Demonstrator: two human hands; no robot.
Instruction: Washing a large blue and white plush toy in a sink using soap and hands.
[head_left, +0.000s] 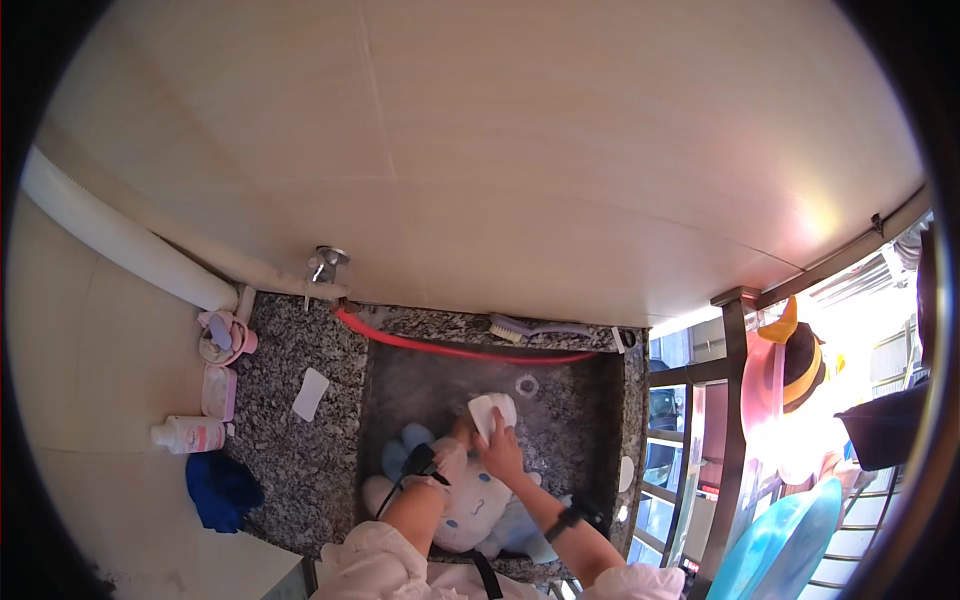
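Note:
A white plush toy (471, 510) with a blue-eyed face and blue parts lies in a dark granite sink (435, 375). Over its upper part, my right hand (501, 454) rests its fingers on a white scrubbing sponge or folded cloth (491, 414). My left hand (459, 437) is beside the same white item, partly hidden by it and by the toy's ear; whether it grips the item is unclear. The sink drain (526, 385) shows just right of my hands.
A red hose (450, 350) runs from the tap (325, 266) along the sink's back edge. Behind it lies a scrub brush (540, 328). On the left counter are a white card-like piece (310, 394), a bottle (189, 434), pink containers (219, 391) and a blue cloth (222, 491). Metal railing (739, 420) stands right.

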